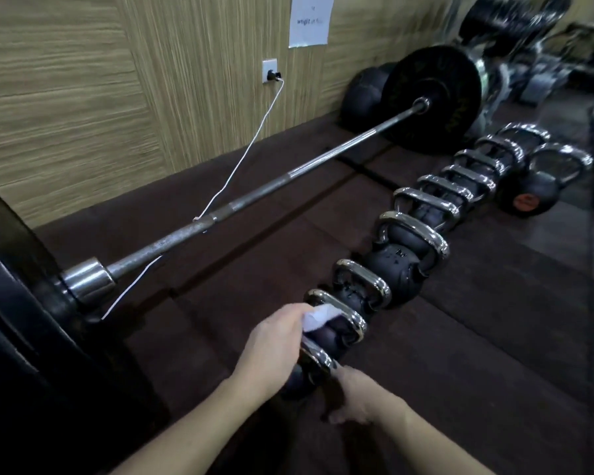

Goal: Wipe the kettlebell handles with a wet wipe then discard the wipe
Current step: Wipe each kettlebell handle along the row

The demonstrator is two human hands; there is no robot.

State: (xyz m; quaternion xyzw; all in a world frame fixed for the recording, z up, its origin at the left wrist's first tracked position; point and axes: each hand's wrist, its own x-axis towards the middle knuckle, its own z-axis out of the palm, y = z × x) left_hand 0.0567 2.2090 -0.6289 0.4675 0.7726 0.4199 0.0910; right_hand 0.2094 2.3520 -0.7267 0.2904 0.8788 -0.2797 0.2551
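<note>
Left hand (275,341) grip pinching white wet wipe (318,317) against second kettlebell handle (336,311); right hand (355,394) grip curled round nearest kettlebell (309,366), beneath its handle.

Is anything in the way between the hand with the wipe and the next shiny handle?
Nothing visible. The left hand holds the wet wipe against the second kettlebell handle, and the third handle sits just beyond with only open space between.

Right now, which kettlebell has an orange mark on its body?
The lone kettlebell standing to the right of the far end of the row; the kettlebells in the row show plain black bodies.
</note>
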